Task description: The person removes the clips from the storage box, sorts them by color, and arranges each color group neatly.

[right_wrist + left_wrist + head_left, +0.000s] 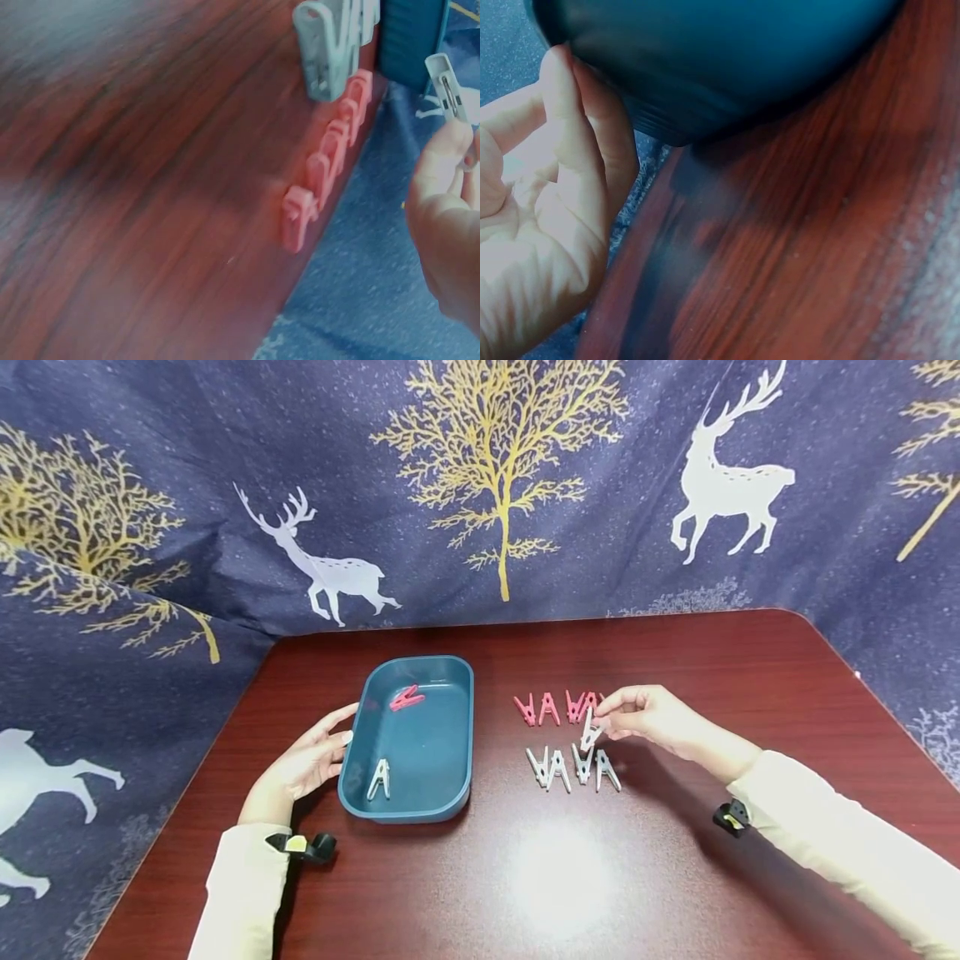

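A pale grey clothespin [590, 732] is pinched between the thumb and fingers of my right hand [663, 724], held just above a row of grey clothespins [557, 769]. The right wrist view shows the same held clothespin [448, 88] with its spring visible. My left hand [306, 766] touches the outer left side of a blue plastic tub [467, 768]; in the left wrist view its extended fingers [577, 142] rest against the tub wall [727, 67]. Inside the tub lie one red clothespin [407, 698] and one grey clothespin [380, 778].
Behind the grey row, several red clothespins [549, 708] lie in another row, partly hidden by my right hand. Everything rests on a dark red wooden table [652, 877]. A blue cloth [570, 543] printed with deer and trees hangs behind the table's far edge.
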Demonstrator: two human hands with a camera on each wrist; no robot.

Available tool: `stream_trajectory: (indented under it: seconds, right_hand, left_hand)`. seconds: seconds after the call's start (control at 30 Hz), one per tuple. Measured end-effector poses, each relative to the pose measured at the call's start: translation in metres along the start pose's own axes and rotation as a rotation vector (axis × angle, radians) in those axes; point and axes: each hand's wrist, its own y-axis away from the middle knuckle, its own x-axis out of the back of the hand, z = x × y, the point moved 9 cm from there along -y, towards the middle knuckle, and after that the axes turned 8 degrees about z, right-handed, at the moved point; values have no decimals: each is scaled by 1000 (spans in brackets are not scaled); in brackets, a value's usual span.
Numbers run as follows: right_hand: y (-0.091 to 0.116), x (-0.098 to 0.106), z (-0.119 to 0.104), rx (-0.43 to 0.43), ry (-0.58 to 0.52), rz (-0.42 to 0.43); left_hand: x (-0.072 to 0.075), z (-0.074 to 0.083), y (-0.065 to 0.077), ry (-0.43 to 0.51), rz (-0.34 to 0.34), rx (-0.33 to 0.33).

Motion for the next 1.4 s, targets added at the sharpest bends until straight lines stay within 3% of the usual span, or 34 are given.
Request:
stream_trajectory:
  seconds: [0.47,0.73,1.07,1.4]
  right_hand:
    - [8,24,17,-6,32,-89]
    - [11,40,34,-79,73,-103]
    - [13,37,50,-132,110,-207]
    - [10,34,52,-67,236,-209]
  left_hand:
    - [-1,1,2,2,-5,-3]
    - [7,-3,-2,8,-5,-17]
    - [10,-6,-3,7,-5,-13]
    - [1,0,-1,25,-14,-6]
